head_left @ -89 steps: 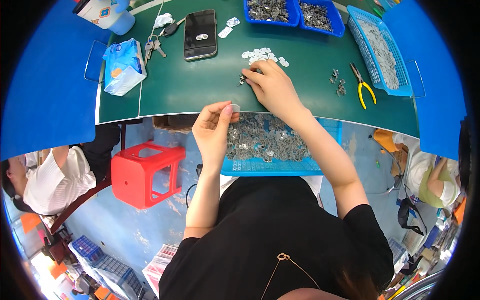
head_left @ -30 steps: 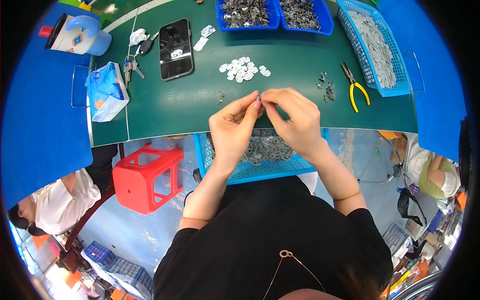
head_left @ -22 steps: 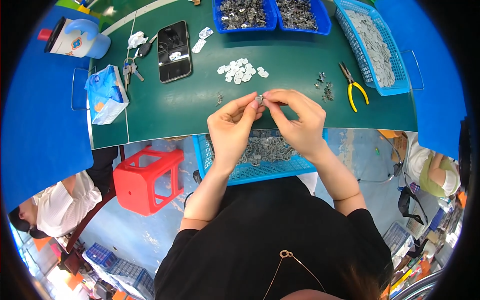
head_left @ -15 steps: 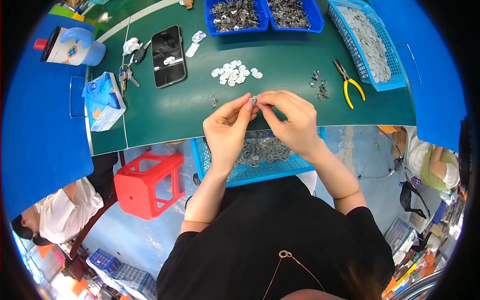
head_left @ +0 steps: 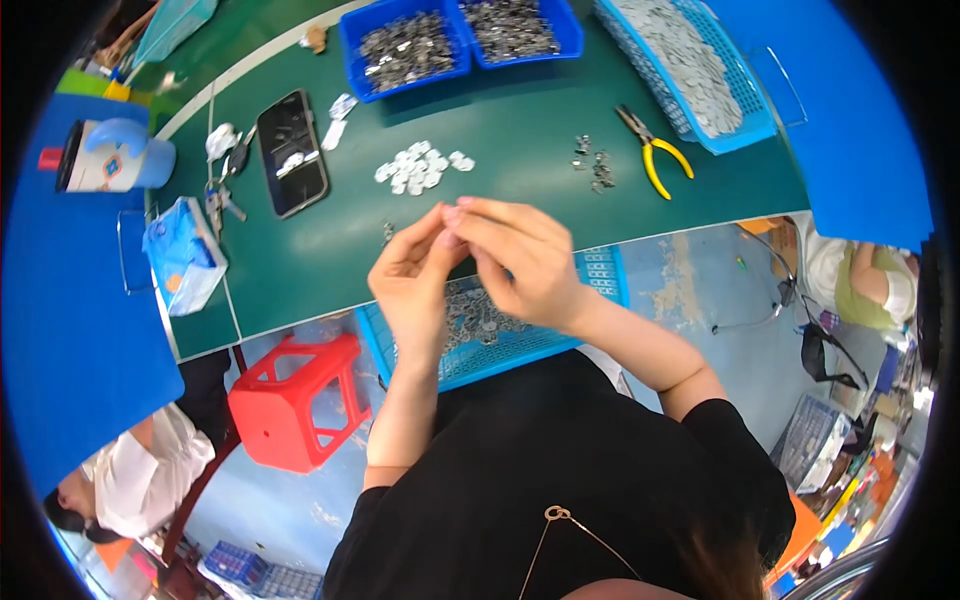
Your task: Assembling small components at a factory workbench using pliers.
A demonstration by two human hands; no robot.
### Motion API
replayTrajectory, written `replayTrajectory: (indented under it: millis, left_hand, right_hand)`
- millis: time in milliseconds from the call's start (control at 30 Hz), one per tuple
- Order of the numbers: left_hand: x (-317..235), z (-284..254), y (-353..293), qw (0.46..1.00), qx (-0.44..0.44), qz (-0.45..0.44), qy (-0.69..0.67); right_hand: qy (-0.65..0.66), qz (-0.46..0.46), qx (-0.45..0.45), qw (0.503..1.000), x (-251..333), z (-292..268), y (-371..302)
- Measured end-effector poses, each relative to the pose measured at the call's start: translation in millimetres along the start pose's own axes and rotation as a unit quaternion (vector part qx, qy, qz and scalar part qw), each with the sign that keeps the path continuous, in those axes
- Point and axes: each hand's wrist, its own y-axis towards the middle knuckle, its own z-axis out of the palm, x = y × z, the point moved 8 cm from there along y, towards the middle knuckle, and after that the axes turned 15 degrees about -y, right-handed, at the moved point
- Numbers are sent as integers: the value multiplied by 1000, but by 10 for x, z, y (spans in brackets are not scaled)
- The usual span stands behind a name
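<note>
My left hand (head_left: pixel 412 282) and my right hand (head_left: pixel 528 258) meet over the near edge of the green table (head_left: pixel 320 250). Both are closed, thumbs and fingers pinched tip to tip around a small pale piece, now almost wholly covered by the fingers. Beyond them lies a loose pile of small white flat pieces (head_left: pixel 412 168). A few tiny metal parts (head_left: pixel 389 232) rest just by my left fingertips. More small metal parts (head_left: pixel 602 172) lie to the right, beside pliers with yellow handles (head_left: pixel 660 165).
Two blue bins (head_left: pixel 408 55) of metal parts and a light-blue basket (head_left: pixel 725 70) of pale pieces stand at the back. A phone (head_left: pixel 292 155), keys (head_left: pixel 222 200), tissue pack (head_left: pixel 185 258) and cup (head_left: pixel 115 155) are left. Another basket (head_left: pixel 480 372) sits below my hands; a red stool (head_left: pixel 295 405) stands left.
The view has shifted and turned, so the table items sit further left. My right fingers have closed over the small piece, which showed between my fingertips before.
</note>
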Motion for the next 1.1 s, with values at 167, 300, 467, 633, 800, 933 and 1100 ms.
replayTrajectory:
  millis: [167, 300, 467, 633, 800, 933, 1100]
  left_hand:
    - [74, -87, 11, 1000, -14, -5, -16]
    - [179, -41, 29, 999, 0, -34, -41]
    - [162, -16, 26, 999, -10, -45, -7]
    - [96, -74, 11, 999, -11, -31, 7]
    - [98, -7, -9, 999, 12, -31, 35]
    - [79, -1, -26, 998, 13, -30, 45]
    - [69, 15, -26, 999, 7, -42, 27]
  right_hand:
    - [163, 89, 66, 980, -160, 52, -135]
    - [188, 113, 82, 972, -239, 6, -189]
    - [122, 189, 8, 974, -640, -239, -214]
    - [-257, 127, 18, 958, -1061, -537, -134]
    - [-308, 137, 49, 940, -1125, -449, -135]
    - [-313, 140, 70, 937, -1150, -365, -165]
    - [-284, 93, 26, 954, -1031, -398, -83]
